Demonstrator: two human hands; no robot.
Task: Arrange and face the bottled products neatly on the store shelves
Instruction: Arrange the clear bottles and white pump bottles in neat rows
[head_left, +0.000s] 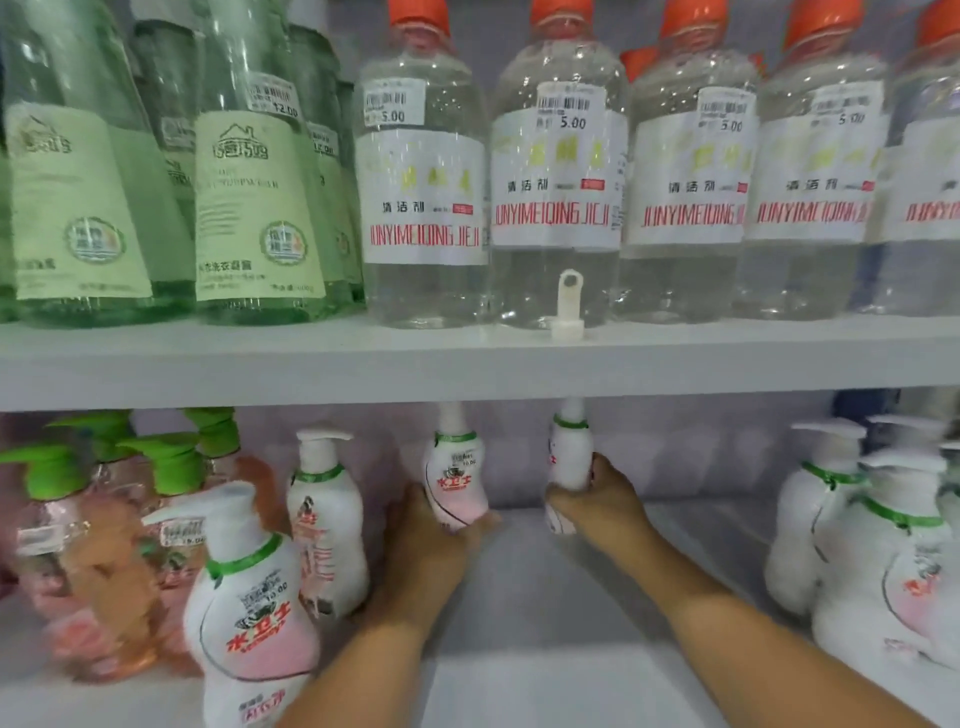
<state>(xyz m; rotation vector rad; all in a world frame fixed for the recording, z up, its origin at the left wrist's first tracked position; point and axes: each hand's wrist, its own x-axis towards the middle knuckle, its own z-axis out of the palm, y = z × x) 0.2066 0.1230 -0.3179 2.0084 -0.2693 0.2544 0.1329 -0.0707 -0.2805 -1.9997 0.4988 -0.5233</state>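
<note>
Both hands work deep on the lower shelf (519, 597). The left hand (431, 525) wraps the base of a white pump bottle (456, 483) whose label faces forward; the fingers curl round the bottle's lower part. The right hand (589, 506) holds a second white pump bottle (569, 457) round its body, and this grip is likewise closed on the bottle. Each bottle is tilted slightly, and the frame does not show whether either base rests on the shelf.

Hazards from this position:

1. Pump heads of both held bottles sit just beneath the upper shelf board (467, 364). Lifting either bottle straight up is likely to strike the board and twist the bottle in the grip.
2. The left forearm (374, 639) passes just beside two standing white bottles: the front bottle (249, 613) and the one behind it (324, 525). The front bottle leans. A sideways sweep of the arm could topple it into the pink bottles (93, 571) at the left.
3. The right forearm (753, 634) lies near the white bottle cluster (857, 545) at the right; a wide withdrawal could knock it.
4. The second bottle's label appears turned partly aside. Setting it down without rotation would probably leave it unfaced.
</note>
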